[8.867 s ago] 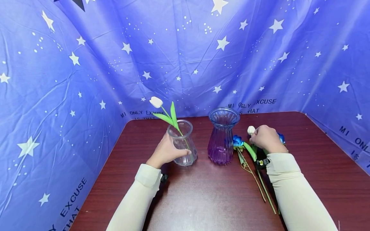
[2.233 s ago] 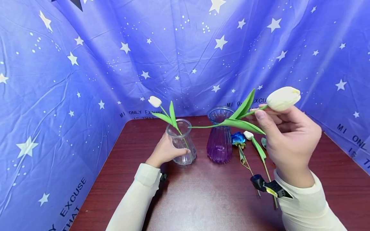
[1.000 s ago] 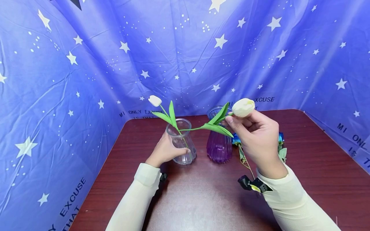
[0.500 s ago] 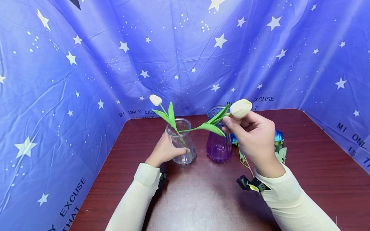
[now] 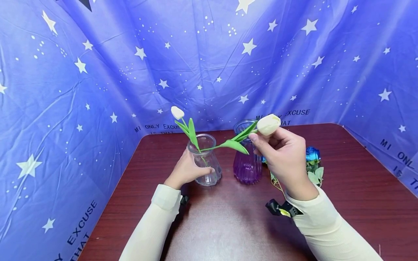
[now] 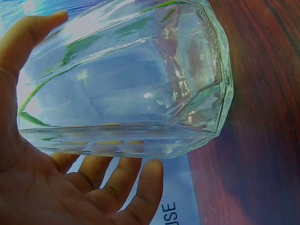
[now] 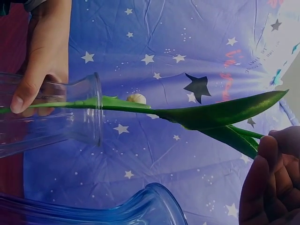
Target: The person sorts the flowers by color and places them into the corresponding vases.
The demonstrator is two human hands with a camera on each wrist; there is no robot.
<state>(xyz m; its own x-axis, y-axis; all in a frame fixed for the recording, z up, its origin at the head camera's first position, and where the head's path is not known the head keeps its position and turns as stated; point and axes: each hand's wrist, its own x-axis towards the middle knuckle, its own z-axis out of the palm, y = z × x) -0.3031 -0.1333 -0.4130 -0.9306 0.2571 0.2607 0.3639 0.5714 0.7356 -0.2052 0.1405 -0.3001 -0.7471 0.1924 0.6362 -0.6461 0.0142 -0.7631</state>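
Observation:
My left hand (image 5: 186, 170) grips the clear glass vase (image 5: 210, 177) from its left side, thumb across the front and fingers behind. A white tulip (image 5: 177, 112) with green leaves stands in that vase, leaning left. My right hand (image 5: 284, 156) pinches a second white tulip (image 5: 268, 124) by the stem just under its bloom. This tulip slants down to the left, its lower stem inside the clear vase's mouth and its leaves (image 7: 220, 110) outside the rim. In the left wrist view, green stems show through the glass wall (image 6: 112, 93).
A blue-to-purple ribbed vase (image 5: 247, 168) stands right of the clear one, behind the held tulip. Blue flowers (image 5: 312, 154) with leafy stems lie on the dark red wooden table (image 5: 225, 224), partly hidden by my right hand. A star-printed blue cloth (image 5: 202, 54) surrounds the table.
My right hand picked up the second tulip and brought it left; its stem has gone into the clear vase. The standing tulip has shifted slightly right. My left hand has kept its grip.

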